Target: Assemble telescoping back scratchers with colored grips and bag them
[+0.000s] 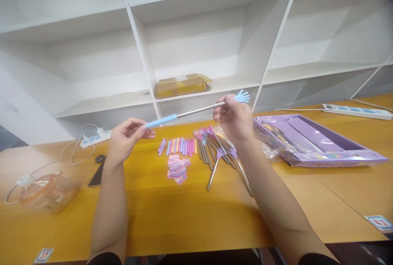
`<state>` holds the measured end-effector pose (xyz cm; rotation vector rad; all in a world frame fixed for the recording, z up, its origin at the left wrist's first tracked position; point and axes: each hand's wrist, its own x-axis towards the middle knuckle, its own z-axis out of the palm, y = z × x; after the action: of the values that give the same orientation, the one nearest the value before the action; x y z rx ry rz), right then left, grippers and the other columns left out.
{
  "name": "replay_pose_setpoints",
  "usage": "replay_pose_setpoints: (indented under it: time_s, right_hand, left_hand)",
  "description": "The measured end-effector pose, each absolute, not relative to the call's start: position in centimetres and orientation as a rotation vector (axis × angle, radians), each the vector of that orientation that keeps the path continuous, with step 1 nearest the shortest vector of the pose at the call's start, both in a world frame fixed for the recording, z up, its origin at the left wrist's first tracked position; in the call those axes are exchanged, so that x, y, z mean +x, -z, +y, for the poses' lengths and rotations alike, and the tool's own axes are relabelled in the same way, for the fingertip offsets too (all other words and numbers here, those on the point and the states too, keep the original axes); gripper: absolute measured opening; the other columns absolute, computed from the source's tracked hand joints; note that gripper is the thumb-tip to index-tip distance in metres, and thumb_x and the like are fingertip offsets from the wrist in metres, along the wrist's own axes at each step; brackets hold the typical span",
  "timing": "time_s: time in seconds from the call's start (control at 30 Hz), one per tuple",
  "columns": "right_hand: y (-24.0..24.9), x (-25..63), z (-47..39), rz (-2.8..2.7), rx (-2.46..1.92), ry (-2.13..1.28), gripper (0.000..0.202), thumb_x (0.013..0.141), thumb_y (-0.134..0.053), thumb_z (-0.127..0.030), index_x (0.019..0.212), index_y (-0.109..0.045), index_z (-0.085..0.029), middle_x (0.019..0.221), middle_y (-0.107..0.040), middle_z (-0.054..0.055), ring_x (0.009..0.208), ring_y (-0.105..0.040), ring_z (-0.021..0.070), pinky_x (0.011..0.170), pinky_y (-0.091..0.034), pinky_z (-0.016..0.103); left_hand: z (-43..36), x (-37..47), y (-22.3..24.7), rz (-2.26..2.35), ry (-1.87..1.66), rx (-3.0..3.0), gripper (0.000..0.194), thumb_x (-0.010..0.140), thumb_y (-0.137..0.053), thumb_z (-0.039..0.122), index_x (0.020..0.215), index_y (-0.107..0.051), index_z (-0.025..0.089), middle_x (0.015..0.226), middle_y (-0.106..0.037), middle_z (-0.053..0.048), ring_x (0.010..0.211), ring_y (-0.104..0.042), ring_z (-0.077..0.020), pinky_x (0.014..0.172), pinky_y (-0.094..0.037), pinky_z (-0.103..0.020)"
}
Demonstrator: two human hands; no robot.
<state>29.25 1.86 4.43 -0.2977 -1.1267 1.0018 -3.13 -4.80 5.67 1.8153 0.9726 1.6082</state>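
Between my hands a blue back scratcher is held stretched out above the table, its metal rod showing. My left hand pinches the blue grip at its lower end. Up at the other end, my right hand closes around the rod just below the blue hand-shaped head. Beneath, a row of coloured grip sleeves lies on the table, with pink printed cards in front of it. Several more back scratchers with bare metal rods and pink, purple or blue heads lie in a pile to the right.
A purple box with clear plastic wrapping sits on the right of the wooden table. At left are a clear orange bag, a dark phone and a power strip. Behind, a taped parcel rests on white shelving.
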Motion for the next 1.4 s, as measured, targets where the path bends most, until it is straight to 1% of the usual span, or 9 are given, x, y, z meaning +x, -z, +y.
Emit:
replay_pose_setpoints:
  time_s: [0.3,0.43,0.63,0.93,1.03,1.13,1.23,1.3,1.4]
  right_hand:
    - [-4.7,29.4,1.8,-1.114,-0.319,-0.953,0.04,0.08,-0.088,-0.059,0.086,-0.072,-0.023,0.065,-0.068,-0.002,0.053,-0.065,0.0114,0.051,-0.055,0.024]
    - [-4.8,29.5,1.6,-1.134,-0.34,-0.917,0.041,0.082,-0.086,-0.061,0.086,-0.071,-0.023,0.065,-0.067,-0.002,0.054,-0.064,0.0115,0.052,-0.055,0.025]
    - [-4.7,29.6,1.7,-1.176,-0.403,-0.894,0.043,0.085,-0.082,-0.065,0.086,-0.068,-0.025,0.067,-0.065,-0.001,0.055,-0.064,0.013,0.053,-0.055,0.029]
    - [-4.4,29.8,2.0,-1.173,-0.427,-0.865,0.043,0.088,-0.077,-0.067,0.089,-0.068,-0.025,0.069,-0.065,-0.001,0.057,-0.064,0.0136,0.056,-0.056,0.03]
    - [-4.5,30.3,2.1,-1.215,-0.41,-0.928,0.043,0.086,-0.08,-0.066,0.09,-0.071,-0.024,0.07,-0.067,0.0,0.06,-0.065,0.0141,0.06,-0.058,0.031]
    - [-4.7,31.0,2.4,-1.287,-0.397,-0.994,0.045,0.084,-0.084,-0.066,0.097,-0.074,-0.024,0.076,-0.07,0.001,0.064,-0.067,0.0141,0.065,-0.06,0.031]
    - [-4.6,31.7,2.9,-1.269,-0.409,-0.952,0.046,0.08,-0.09,-0.058,0.108,-0.071,-0.027,0.085,-0.07,0.0,0.067,-0.066,0.0129,0.067,-0.059,0.03]
    - [-4.5,32.1,3.1,-1.271,-0.43,-0.882,0.047,0.079,-0.093,-0.052,0.112,-0.068,-0.029,0.085,-0.067,-0.002,0.068,-0.064,0.0129,0.068,-0.057,0.03]
    - [-4.4,32.4,3.1,-1.337,-0.467,-0.8,0.041,0.082,-0.091,-0.052,0.109,-0.067,-0.03,0.077,-0.059,-0.004,0.066,-0.057,0.0125,0.067,-0.053,0.029]
  left_hand:
    - [-4.3,-2.5,-5.7,0.864,-1.793,1.749,0.029,0.085,-0.089,0.037,0.097,-0.074,0.016,0.078,-0.08,-0.005,0.071,-0.081,-0.0227,0.066,-0.071,-0.036]
    - [-4.6,-2.2,-5.7,0.899,-1.815,1.766,0.031,0.084,-0.09,0.039,0.097,-0.074,0.015,0.081,-0.081,-0.006,0.068,-0.08,-0.0218,0.067,-0.071,-0.036]
    - [-4.4,-2.4,-5.5,0.965,-1.785,1.771,0.037,0.081,-0.091,0.045,0.097,-0.074,0.016,0.081,-0.081,-0.006,0.069,-0.08,-0.0233,0.066,-0.071,-0.039]
    - [-3.5,-1.4,-4.7,0.919,-1.773,1.714,0.036,0.083,-0.09,0.044,0.098,-0.073,0.016,0.083,-0.082,-0.007,0.072,-0.081,-0.0233,0.068,-0.072,-0.039]
    - [-3.1,-1.4,-4.7,0.889,-1.786,1.68,0.036,0.082,-0.091,0.043,0.097,-0.072,0.016,0.082,-0.081,-0.007,0.071,-0.081,-0.0225,0.068,-0.072,-0.038]
    - [-2.8,-2.0,-5.0,0.921,-1.809,1.649,0.043,0.078,-0.093,0.048,0.096,-0.07,0.016,0.08,-0.08,-0.005,0.068,-0.079,-0.021,0.066,-0.07,-0.035]
    - [-2.6,-2.8,-5.2,0.936,-1.829,1.635,0.045,0.077,-0.094,0.05,0.095,-0.069,0.016,0.079,-0.08,-0.005,0.065,-0.078,-0.0188,0.065,-0.069,-0.032]
    - [-2.5,-3.3,-5.3,0.928,-1.83,1.637,0.043,0.079,-0.093,0.047,0.096,-0.069,0.016,0.08,-0.079,-0.005,0.066,-0.078,-0.0184,0.066,-0.069,-0.032]
    - [-2.4,-3.8,-5.3,0.934,-1.802,1.667,0.037,0.083,-0.09,0.043,0.1,-0.069,0.017,0.084,-0.079,-0.005,0.069,-0.077,-0.0179,0.068,-0.067,-0.032]
